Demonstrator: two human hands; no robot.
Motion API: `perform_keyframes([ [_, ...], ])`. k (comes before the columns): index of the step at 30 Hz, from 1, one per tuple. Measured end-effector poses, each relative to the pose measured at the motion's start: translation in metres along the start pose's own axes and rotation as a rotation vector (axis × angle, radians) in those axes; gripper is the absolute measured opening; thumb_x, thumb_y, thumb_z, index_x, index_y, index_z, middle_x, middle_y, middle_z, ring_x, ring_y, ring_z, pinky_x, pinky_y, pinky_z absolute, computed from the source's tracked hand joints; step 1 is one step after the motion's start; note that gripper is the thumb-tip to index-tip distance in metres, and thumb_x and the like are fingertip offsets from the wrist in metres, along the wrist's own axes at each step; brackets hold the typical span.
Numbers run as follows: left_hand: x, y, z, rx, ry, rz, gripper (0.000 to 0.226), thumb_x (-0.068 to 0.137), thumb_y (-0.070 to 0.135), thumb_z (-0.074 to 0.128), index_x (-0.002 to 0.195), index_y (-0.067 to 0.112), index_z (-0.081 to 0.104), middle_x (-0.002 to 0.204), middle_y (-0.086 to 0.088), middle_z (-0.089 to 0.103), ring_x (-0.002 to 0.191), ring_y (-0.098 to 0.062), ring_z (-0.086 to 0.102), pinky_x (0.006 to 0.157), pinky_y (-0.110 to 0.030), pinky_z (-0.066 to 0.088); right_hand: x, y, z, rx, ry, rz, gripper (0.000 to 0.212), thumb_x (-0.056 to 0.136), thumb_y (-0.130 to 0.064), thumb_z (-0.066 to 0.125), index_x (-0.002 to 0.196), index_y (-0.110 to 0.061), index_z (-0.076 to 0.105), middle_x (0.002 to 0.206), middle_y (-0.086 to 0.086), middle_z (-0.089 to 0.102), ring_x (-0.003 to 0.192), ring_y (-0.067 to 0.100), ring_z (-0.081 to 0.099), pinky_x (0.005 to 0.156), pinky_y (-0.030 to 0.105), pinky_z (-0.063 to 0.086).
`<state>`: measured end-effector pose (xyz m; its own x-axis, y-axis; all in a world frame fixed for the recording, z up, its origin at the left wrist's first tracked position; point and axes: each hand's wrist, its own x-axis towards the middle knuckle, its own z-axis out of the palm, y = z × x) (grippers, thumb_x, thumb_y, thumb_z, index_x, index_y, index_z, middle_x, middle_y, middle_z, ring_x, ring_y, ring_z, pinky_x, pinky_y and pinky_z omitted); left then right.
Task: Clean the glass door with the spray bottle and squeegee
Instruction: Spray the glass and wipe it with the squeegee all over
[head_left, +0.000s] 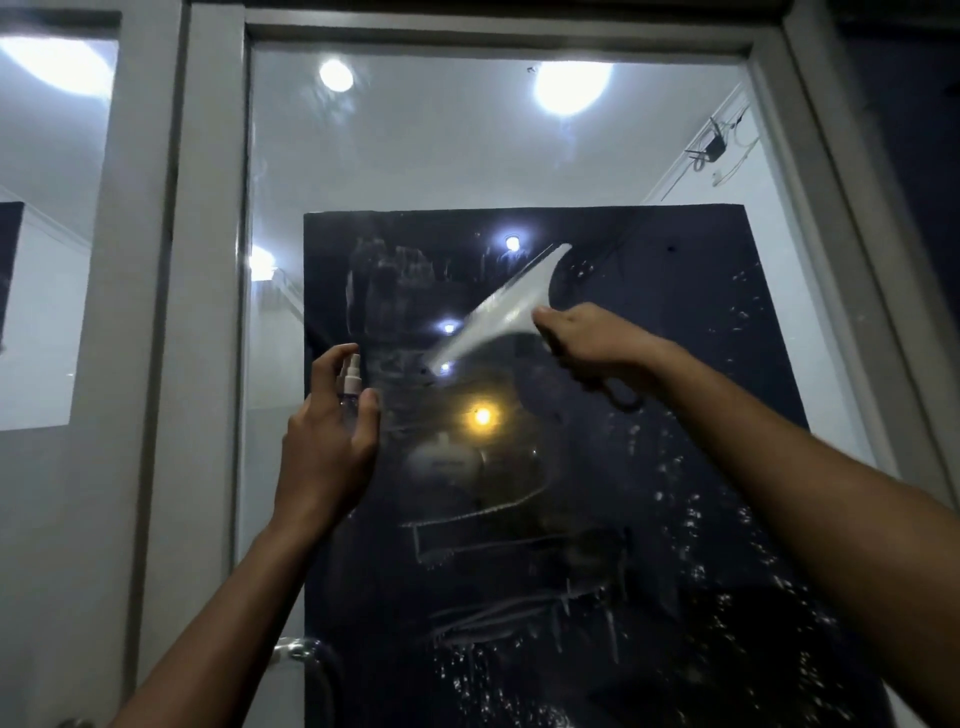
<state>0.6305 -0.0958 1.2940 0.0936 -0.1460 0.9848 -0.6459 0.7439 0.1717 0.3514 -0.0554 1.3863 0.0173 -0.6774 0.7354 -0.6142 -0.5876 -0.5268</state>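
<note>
Head view: the glass door (649, 171) fills the frame, its lower part wet with droplets and streaks, the beads thickest down the right side. The squeegee (504, 306) lies against the pane, blurred, its white blade slanting from lower left to upper right. The right hand (587, 343) grips its dark handle with the fingers curled round it; the blade stands up and to the left of those fingers, while the handle's loop end juts out below and to their right. The spray bottle (349, 384) is held upright in the left hand (327, 447), thumb on one side, fingers wrapped behind, one finger raised over the nozzle, which points at the glass. It sits to the left of the blade's lower tip, near but apart. Since the droplets lie below and right of the right hand's fingers, that hand looks the nearer one for the next pull, probably downward. A metal door handle (293, 649) shows low, beneath the left forearm.
</note>
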Motion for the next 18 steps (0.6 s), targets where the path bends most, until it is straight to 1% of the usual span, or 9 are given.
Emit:
perform_keyframes([
  [2,0.002,0.003,-0.004,0.013,0.006,0.006,0.043,0.102,0.028,0.052,0.141,0.036,0.035,0.104,0.003,0.058,0.073,-0.026,0.063,0.064,-0.038,0.051,0.012,-0.024,0.028,0.274,0.035,0.008,0.038,0.104,-0.033,0.041,0.073,-0.014,0.050,0.047,-0.003,0.044,0.039,0.017,0.037,0.043,0.023,0.037],
  [3,0.003,0.004,-0.005,0.024,0.015,0.016,0.043,0.102,0.027,0.053,0.140,0.035,0.035,0.102,0.003,0.058,0.070,-0.021,0.062,0.061,-0.033,0.049,0.020,-0.035,0.042,0.370,0.043,0.031,0.038,0.106,-0.031,0.039,0.073,-0.015,0.049,0.046,-0.003,0.044,0.040,0.017,0.037,0.044,0.023,0.037],
  [6,0.008,0.004,-0.012,0.040,0.036,0.036,0.043,0.102,0.025,0.054,0.140,0.033,0.037,0.093,0.002,0.060,0.069,-0.002,0.054,0.056,-0.019,0.037,0.043,-0.060,0.079,0.498,0.073,0.150,0.040,0.106,-0.036,0.039,0.075,-0.013,0.051,0.058,0.006,0.046,0.043,0.020,0.041,0.050,0.028,0.038],
  [8,0.010,0.001,-0.016,0.052,0.043,0.035,0.044,0.102,0.025,0.054,0.142,0.030,0.038,0.090,0.001,0.060,0.068,-0.001,0.053,0.055,-0.018,0.035,0.053,-0.066,0.097,0.474,0.128,0.204,0.042,0.105,-0.040,0.040,0.086,-0.007,0.057,0.070,0.013,0.054,0.051,0.026,0.052,0.056,0.034,0.045],
  [10,0.011,-0.003,-0.019,0.053,0.044,0.033,0.045,0.102,0.024,0.054,0.143,0.028,0.038,0.090,0.000,0.059,0.068,-0.002,0.053,0.056,-0.019,0.037,0.056,-0.060,0.112,0.377,0.213,0.243,0.048,0.103,-0.043,0.042,0.099,0.001,0.062,0.091,0.022,0.066,0.078,0.036,0.068,0.071,0.041,0.053],
  [11,0.010,-0.006,-0.020,0.047,0.042,0.028,0.044,0.102,0.024,0.055,0.143,0.029,0.038,0.091,-0.001,0.059,0.069,-0.002,0.054,0.057,-0.020,0.039,0.053,-0.054,0.120,0.348,0.246,0.248,0.050,0.102,-0.043,0.043,0.106,0.003,0.064,0.102,0.024,0.067,0.093,0.039,0.068,0.079,0.042,0.054],
  [12,0.008,-0.009,-0.021,0.045,0.039,0.025,0.044,0.102,0.024,0.055,0.143,0.029,0.038,0.091,-0.001,0.059,0.069,-0.003,0.054,0.057,-0.021,0.039,0.046,-0.046,0.127,0.324,0.267,0.243,0.050,0.102,-0.042,0.043,0.111,0.003,0.064,0.107,0.024,0.067,0.098,0.038,0.067,0.081,0.041,0.053],
  [15,-0.002,-0.015,-0.017,0.057,0.039,0.020,0.043,0.102,0.025,0.054,0.142,0.032,0.038,0.087,0.002,0.058,0.068,-0.003,0.054,0.055,-0.021,0.036,0.014,-0.015,0.145,0.185,0.256,0.242,0.045,0.104,-0.040,0.043,0.109,-0.002,0.068,0.109,0.021,0.067,0.080,0.028,0.058,0.065,0.029,0.040],
  [18,-0.011,-0.018,-0.012,0.001,0.020,-0.006,0.044,0.102,0.027,0.054,0.141,0.035,0.037,0.094,0.000,0.061,0.072,-0.013,0.059,0.060,-0.028,0.041,-0.018,0.013,0.158,0.135,0.239,0.253,0.048,0.106,-0.041,0.041,0.106,-0.004,0.071,0.111,0.021,0.069,0.096,0.032,0.062,0.071,0.029,0.034],
])
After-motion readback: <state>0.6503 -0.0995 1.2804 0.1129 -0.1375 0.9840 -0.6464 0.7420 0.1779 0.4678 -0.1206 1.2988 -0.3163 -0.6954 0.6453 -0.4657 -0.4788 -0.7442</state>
